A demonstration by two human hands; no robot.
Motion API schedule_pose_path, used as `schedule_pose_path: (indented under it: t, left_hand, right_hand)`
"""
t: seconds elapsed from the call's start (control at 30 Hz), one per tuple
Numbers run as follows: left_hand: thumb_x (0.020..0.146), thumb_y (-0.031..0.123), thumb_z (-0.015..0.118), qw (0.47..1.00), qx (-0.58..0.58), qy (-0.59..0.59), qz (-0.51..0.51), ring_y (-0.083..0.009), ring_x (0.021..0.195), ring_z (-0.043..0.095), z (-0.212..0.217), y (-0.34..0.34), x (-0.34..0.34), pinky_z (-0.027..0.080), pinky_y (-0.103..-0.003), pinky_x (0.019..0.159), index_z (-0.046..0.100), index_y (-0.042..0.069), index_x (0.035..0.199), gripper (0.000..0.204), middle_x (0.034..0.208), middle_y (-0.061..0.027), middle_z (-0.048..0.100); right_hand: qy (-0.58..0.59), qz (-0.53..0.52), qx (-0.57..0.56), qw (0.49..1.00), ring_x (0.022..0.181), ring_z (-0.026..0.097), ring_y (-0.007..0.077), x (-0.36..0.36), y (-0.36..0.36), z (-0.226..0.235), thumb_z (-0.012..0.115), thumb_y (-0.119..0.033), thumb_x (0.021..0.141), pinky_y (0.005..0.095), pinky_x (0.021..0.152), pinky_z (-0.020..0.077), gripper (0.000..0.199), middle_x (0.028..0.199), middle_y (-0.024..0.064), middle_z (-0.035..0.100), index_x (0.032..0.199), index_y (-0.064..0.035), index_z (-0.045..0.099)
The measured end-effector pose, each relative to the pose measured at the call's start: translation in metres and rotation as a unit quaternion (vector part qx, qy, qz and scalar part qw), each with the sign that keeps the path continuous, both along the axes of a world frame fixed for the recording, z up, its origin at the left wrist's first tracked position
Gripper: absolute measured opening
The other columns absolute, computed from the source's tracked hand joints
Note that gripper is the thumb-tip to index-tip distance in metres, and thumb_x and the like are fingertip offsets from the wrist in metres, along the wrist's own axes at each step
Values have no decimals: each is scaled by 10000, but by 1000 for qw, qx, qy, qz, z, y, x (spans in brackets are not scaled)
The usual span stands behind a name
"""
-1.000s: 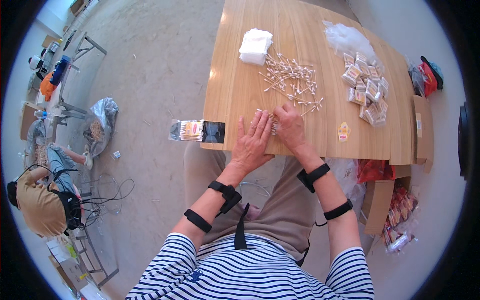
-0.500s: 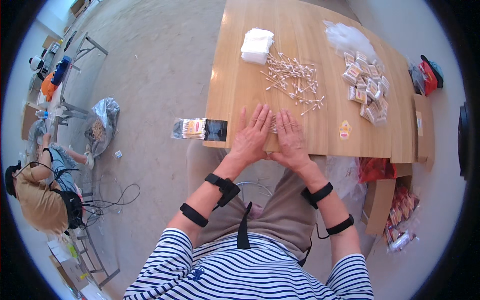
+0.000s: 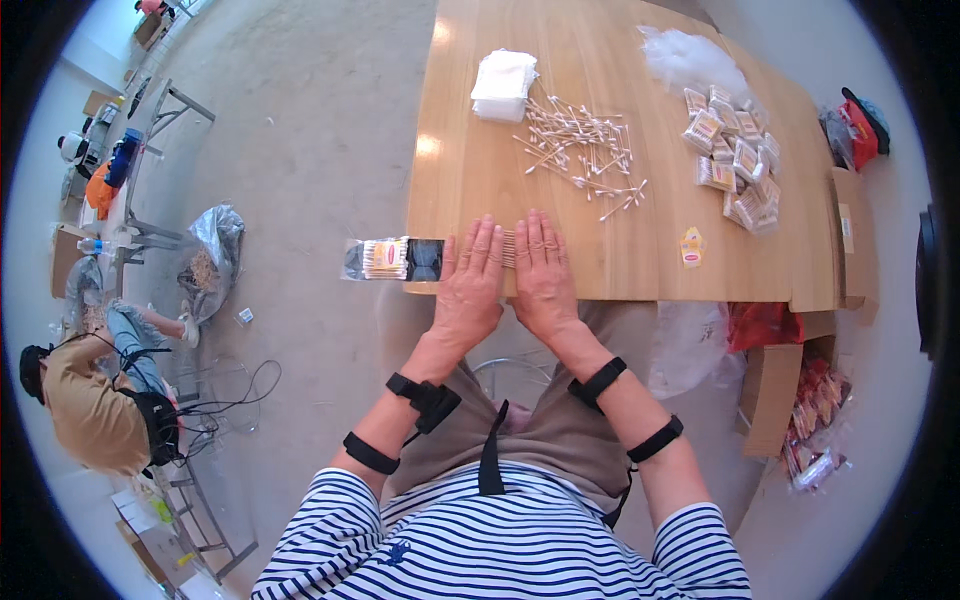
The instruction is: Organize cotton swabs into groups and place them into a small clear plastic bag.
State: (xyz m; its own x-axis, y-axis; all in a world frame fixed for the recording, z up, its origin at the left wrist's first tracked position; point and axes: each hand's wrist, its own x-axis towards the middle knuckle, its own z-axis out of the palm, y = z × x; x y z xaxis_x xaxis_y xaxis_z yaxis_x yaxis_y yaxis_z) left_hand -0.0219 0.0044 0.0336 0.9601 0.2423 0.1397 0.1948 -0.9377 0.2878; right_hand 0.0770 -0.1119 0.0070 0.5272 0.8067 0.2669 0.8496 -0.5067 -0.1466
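Observation:
My left hand (image 3: 471, 278) and my right hand (image 3: 544, 274) lie side by side on the table's near edge, fingers stretched forward. In the narrow gap between them is a row of cotton swabs (image 3: 510, 249), partly hidden by the hands. Left of my left hand, a filled clear bag of cotton swabs (image 3: 384, 259) with a yellow and red label sticks out past the table's left edge. It adjoins a dark flat piece (image 3: 427, 260) close to my left fingers. Loose cotton swabs (image 3: 580, 145) lie scattered beyond my hands.
A stack of clear bags (image 3: 503, 85) lies at the table's far left. Filled swab packs (image 3: 738, 160) are heaped at the right, below crumpled clear plastic (image 3: 690, 62). Small yellow labels (image 3: 692, 247) lie near the front edge. A cardboard box (image 3: 775, 400) stands below; another person (image 3: 100, 405) sits at far left.
Both hands have slid left along the table edge, closer to the dark piece. More of the swab row shows between them. The view has shifted slightly.

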Motion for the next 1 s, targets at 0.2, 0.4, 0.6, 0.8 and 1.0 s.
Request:
schedule_pose_path:
  t: [0.2,0.4,0.6,0.8,1.0]
  left_hand:
    - [583,236,891,999,-2,38,35,-319,1532,184,0,11,-7,126,-526,1234,262,-16,1541,1173,1625,-195,233]
    - [560,322,919,998,17,43,33,-308,1538,164,-5,9,-6,118,-543,1231,233,-32,1542,1250,1633,-190,207]
    - [565,327,919,999,11,31,36,-308,1533,183,-3,9,-8,135,-552,1222,243,-32,1539,1239,1630,-190,217]
    - [562,353,917,999,9,31,40,-304,1531,195,-3,19,-3,132,-556,1222,267,-34,1532,1230,1626,-185,235]
    - [546,359,919,999,17,26,43,-302,1534,186,-4,16,-3,112,-550,1228,279,-37,1526,1235,1632,-182,226]
  right_hand:
    - [82,17,8,996,1496,238,395,-2,-3,15,752,-143,708,476,1246,174,910,1569,268,292,1478,87,323]
    - [64,23,18,998,1496,240,399,-3,7,8,652,-102,782,473,1243,185,780,1571,276,288,1468,92,336]
    - [68,44,21,997,1489,261,402,-4,11,9,604,-98,810,479,1238,195,712,1560,281,312,1455,90,369]
    - [50,55,33,997,1488,264,401,-2,10,6,600,-102,818,482,1237,195,699,1560,282,313,1452,88,375]
    - [31,58,3,998,1492,258,402,-6,14,7,615,-130,820,487,1236,191,710,1563,274,314,1457,71,377]
